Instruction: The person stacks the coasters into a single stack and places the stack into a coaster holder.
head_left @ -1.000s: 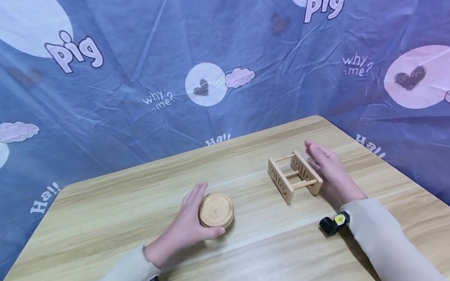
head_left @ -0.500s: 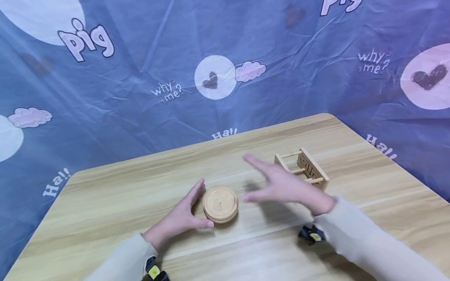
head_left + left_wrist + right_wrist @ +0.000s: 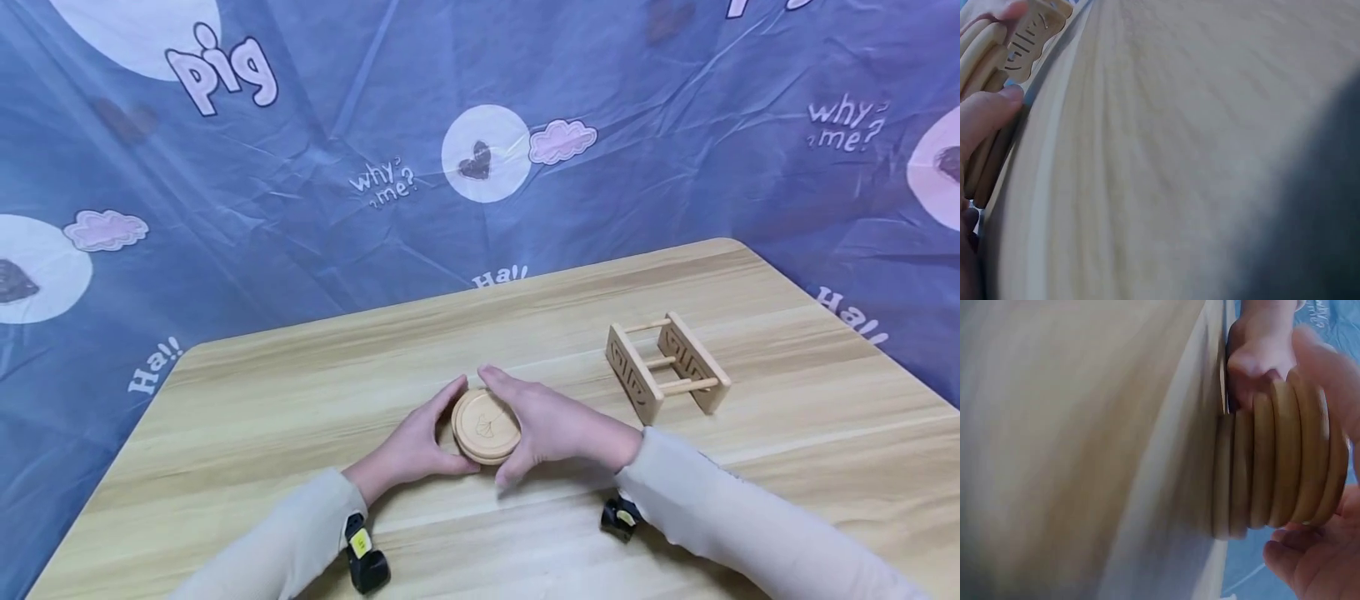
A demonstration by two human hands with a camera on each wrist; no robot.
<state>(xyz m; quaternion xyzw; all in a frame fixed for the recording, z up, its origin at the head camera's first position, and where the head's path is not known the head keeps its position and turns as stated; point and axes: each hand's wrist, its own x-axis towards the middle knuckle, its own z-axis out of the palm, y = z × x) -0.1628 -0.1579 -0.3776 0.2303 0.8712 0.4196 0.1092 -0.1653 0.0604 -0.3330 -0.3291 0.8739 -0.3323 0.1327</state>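
Observation:
A stack of round wooden coasters [image 3: 485, 427] stands on the table, its top one engraved with a ginkgo leaf. My left hand [image 3: 414, 443] holds the stack from the left, with thumb [image 3: 990, 117] against its side in the left wrist view. Around the right side comes my right hand [image 3: 561, 423], fingers past the far rim and thumb a little off the near edge. Several layers of the coaster stack [image 3: 1275, 456] show between that hand's spread fingers and thumb in the right wrist view. Behind to the right sits a wooden coaster rack [image 3: 633, 375] with slotted sides and dowels.
The wood-grain table [image 3: 300, 400] ends at a blue printed cloth [image 3: 315, 242] hanging behind it. Black wrist cameras [image 3: 367, 571] hang under both sleeves, near the tabletop.
My right hand has left the rack, moving left to the coaster stack. My left hand loosened from the stack, then came back against it. The head view has shifted, and the rack stays put.

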